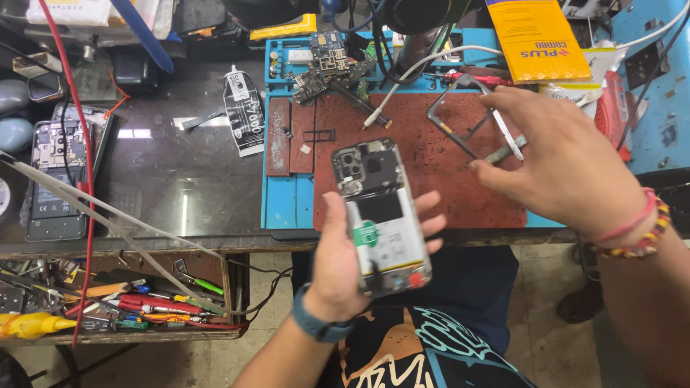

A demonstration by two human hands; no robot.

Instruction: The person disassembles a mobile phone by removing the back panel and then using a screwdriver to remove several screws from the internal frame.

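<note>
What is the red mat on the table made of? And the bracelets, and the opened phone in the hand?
The mat looks like soft rubber or silicone: dull, scuffed, no shine. The bracelets seem to be pink thread and coloured beads, probably plastic. The opened phone, held in the left hand, shows a glossy white battery wrap, likely plastic film, and dark circuit parts.
</note>
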